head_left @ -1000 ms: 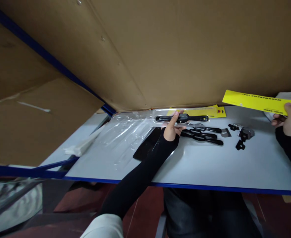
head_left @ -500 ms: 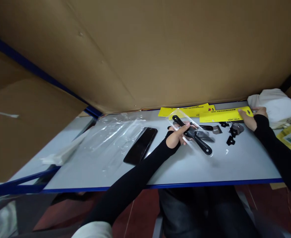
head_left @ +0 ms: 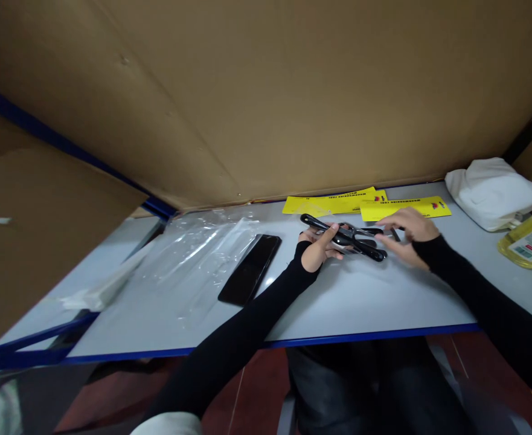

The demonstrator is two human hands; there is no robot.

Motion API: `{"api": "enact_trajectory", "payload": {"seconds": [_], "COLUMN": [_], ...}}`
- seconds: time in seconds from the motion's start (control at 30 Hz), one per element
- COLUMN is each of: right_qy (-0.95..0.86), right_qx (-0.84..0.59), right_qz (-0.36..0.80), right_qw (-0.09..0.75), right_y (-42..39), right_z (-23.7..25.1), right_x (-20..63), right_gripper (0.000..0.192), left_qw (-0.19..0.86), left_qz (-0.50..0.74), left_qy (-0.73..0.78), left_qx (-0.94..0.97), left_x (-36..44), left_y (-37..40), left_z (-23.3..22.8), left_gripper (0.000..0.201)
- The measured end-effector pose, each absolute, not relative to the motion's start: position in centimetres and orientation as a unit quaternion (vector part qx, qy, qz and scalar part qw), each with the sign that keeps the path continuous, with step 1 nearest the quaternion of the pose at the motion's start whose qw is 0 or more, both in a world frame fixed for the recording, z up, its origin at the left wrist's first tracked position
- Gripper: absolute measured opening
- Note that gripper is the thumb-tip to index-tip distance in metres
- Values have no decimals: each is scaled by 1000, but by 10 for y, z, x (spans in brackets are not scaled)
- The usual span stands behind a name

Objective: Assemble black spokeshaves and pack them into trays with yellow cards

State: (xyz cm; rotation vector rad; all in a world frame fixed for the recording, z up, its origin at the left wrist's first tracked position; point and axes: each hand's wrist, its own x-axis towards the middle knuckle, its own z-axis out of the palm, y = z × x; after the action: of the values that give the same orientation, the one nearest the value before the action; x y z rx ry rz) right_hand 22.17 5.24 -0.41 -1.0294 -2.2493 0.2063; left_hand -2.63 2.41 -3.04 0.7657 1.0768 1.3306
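Note:
A black two-handled spokeshave (head_left: pixel 360 246) in a clear plastic shell is held by my left hand (head_left: pixel 317 249), thumb on top and fingers beneath. Behind it, another black handle (head_left: pixel 369 231) partly shows. My right hand (head_left: pixel 408 235) is just right of the spokeshave, thumb and forefinger apart. A small dark piece (head_left: pixel 396 234) shows between those fingers, and I cannot tell that it is gripped. The loose black and metal parts seen earlier are hidden by this hand. Beyond the hands lie yellow printed cards, one at the right (head_left: pixel 429 207) and others at the left (head_left: pixel 302 204).
A black phone (head_left: pixel 250 270) lies left of my left forearm. Clear plastic wrapping (head_left: pixel 193 254) spreads over the table's left part. To the right are a white cloth bundle (head_left: pixel 487 193) and a bottle of yellow liquid (head_left: pixel 531 241). A cardboard wall (head_left: pixel 293 103) rises behind.
My right hand let go of the right yellow card, which now lies on the table, and moved left to beside the spokeshave. My left hand tilted the spokeshave flatter.

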Motion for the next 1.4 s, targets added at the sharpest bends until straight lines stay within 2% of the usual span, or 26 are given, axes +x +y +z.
{"api": "enact_trajectory", "payload": {"seconds": [0.07, 0.17, 0.3, 0.43, 0.57, 0.77, 0.9, 0.97, 1.07, 1.13, 1.23, 1.4], "right_qy": [-873, -854, -830, -821, -788, -690, -588, -569, -626, -693, -783, -852], "right_qx": [-343, -367, -400, -409, -430, -426, -442, -446, -417, -372, -287, -180], "right_qz": [89, 95, 158, 210, 257, 425, 547, 561, 524, 507, 499, 485], "right_qw": [337, 356, 357, 339, 358, 401, 401, 403, 400, 352, 234, 83], "right_y": [41, 32, 29, 29, 28, 32, 38, 41, 43, 43, 45, 67], "right_z": [-11, -17, -14, -10, -17, -23, -11, -1, 20, 36, 53, 51], "right_x": [203, 185, 181, 182, 180, 180, 193, 205, 223, 228, 218, 180], "right_gripper": [22, 23, 33, 20, 19, 28, 46, 50, 45, 39, 29, 24], "left_qw": [581, 565, 556, 563, 580, 600, 612, 609, 650, 691, 736, 761], "left_qz": [575, 573, 570, 565, 554, 548, 539, 534, 465, 402, 337, 244], "left_qy": [458, 459, 454, 439, 433, 424, 423, 441, 459, 451, 423, 395], "left_qx": [349, 375, 400, 414, 411, 399, 394, 387, 389, 398, 406, 453], "left_x": [-23, -19, -16, -13, -14, -17, -21, -25, -33, -36, -34, -28], "left_y": [19, 12, 7, 6, 5, 8, 13, 17, 23, 25, 22, 7], "left_z": [-27, -25, -26, -27, -29, -25, -19, -16, -14, -14, -11, 0], "left_gripper": [54, 56, 61, 64, 64, 68, 75, 77, 80, 84, 87, 86]}}
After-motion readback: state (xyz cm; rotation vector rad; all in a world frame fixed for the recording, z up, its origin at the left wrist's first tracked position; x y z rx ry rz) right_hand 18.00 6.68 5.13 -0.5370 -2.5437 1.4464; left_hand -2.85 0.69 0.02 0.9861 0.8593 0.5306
